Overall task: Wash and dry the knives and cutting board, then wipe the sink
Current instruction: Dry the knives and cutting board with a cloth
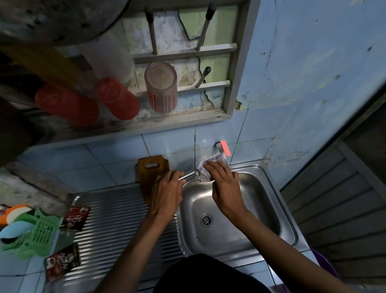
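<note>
From the head camera, your left hand has its grip curled round the metal handle of a knife, which runs out toward 2 o'clock from your fist, above the far-left rim of the sink. Your right hand sits at 3 o'clock of the left, its grip pressing a checked cloth down around the knife. The cloth covers the blade wholly, so you can make out only a short bare stretch of metal between your two hands.

The cutting board stands against the tiled wall at 11 o'clock of your left hand; that hand hides its lower part. The drain lies in the basin at 6 o'clock of the cloth. A tap juts from the wall just above the cloth, blurred. Other knives cannot be made out.
</note>
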